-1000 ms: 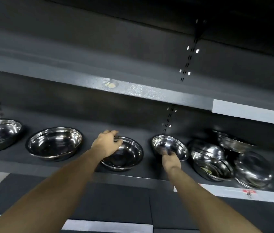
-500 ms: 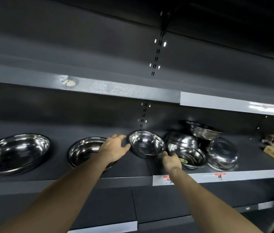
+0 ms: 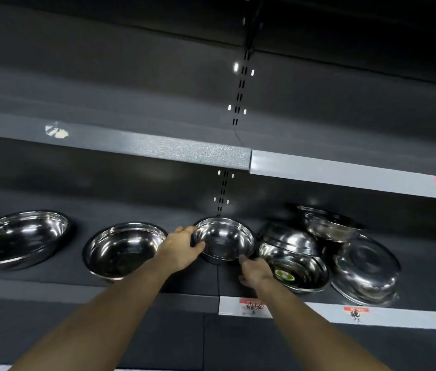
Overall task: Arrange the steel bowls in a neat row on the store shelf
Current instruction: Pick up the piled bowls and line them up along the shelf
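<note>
A small steel bowl (image 3: 223, 241) stands upright on the dark shelf (image 3: 190, 282) near its middle. My left hand (image 3: 180, 246) grips its left rim, fingers curled around the edge. My right hand (image 3: 255, 271) holds its front right rim from below. To the left, a wide steel bowl (image 3: 124, 250) and a larger one (image 3: 17, 239) stand apart in a row. To the right lies a jumbled heap: a bowl with a green sticker (image 3: 296, 269), an upturned bowl (image 3: 288, 236) on it, a tilted bowl (image 3: 326, 223) behind, and an upturned stack (image 3: 364, 271).
An upper shelf edge (image 3: 184, 151) hangs over the bowls. White price strips with red labels (image 3: 356, 313) run along the shelf's front edge at right. A slotted upright (image 3: 222, 194) runs down the back panel behind the held bowl.
My left hand left the wide bowl and closed on the small bowl's left rim. The small bowl has been set down between the wide bowl and the heap. The view shifted right.
</note>
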Action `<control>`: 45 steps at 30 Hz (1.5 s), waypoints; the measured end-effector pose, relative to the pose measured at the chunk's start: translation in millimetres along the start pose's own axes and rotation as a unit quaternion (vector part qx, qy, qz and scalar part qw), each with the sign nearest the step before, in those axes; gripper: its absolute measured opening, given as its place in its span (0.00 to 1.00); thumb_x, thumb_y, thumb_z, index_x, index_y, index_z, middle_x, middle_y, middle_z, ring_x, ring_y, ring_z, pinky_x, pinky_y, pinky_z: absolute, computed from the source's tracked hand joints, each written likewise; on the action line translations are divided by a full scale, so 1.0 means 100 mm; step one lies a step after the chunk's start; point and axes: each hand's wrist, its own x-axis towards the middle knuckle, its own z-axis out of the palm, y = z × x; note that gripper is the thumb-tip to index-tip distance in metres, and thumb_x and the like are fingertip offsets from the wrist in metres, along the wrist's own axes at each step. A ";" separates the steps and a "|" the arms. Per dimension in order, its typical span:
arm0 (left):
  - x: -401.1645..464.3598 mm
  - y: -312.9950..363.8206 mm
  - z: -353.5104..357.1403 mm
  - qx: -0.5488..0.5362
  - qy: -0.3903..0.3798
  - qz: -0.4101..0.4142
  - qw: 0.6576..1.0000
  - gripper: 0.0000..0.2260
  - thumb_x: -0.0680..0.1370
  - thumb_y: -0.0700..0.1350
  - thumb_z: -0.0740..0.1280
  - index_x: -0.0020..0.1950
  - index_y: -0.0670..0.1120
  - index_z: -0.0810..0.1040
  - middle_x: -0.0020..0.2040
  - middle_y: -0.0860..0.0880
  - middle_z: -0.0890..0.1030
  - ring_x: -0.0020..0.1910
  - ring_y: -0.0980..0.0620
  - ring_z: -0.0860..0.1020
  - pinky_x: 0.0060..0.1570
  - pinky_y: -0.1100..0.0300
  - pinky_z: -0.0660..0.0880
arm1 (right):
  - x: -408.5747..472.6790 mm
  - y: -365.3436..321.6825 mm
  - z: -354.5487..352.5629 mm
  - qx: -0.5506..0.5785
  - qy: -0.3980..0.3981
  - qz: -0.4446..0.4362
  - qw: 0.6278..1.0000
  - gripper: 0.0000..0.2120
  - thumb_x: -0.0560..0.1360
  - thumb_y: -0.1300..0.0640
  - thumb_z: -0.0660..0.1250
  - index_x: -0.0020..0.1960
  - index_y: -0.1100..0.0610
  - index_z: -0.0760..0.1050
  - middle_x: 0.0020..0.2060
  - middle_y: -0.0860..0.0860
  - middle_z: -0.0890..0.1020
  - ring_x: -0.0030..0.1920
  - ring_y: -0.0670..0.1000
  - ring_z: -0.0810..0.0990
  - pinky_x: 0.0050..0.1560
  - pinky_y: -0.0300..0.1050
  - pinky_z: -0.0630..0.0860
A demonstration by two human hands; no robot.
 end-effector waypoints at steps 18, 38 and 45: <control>0.14 0.06 0.25 -0.007 -0.011 -0.045 0.999 0.30 0.77 0.58 0.65 0.76 0.51 0.63 0.73 0.47 0.65 0.71 0.45 0.68 0.71 0.53 0.65 | 0.27 0.03 0.03 0.086 -0.068 0.044 0.993 0.15 0.80 0.50 0.61 0.60 0.60 0.72 0.42 0.52 0.75 0.51 0.60 0.83 0.53 0.53 0.82; 0.43 -0.02 0.35 -0.035 -0.058 -0.016 0.998 0.30 0.77 0.56 0.65 0.77 0.54 0.60 0.76 0.46 0.61 0.72 0.44 0.66 0.71 0.51 0.65 | 0.42 -0.08 0.16 0.138 -0.030 0.047 0.989 0.11 0.75 0.68 0.59 0.51 0.66 0.79 0.44 0.61 0.84 0.33 0.58 0.86 0.33 0.45 0.83; 0.39 -0.04 0.33 -0.038 -0.062 -0.011 0.997 0.31 0.77 0.56 0.65 0.78 0.54 0.59 0.77 0.46 0.60 0.73 0.43 0.64 0.71 0.49 0.65 | 0.31 -0.09 0.03 0.102 -0.033 0.030 0.994 0.09 0.73 0.70 0.64 0.50 0.70 0.80 0.40 0.64 0.85 0.35 0.59 0.86 0.30 0.44 0.81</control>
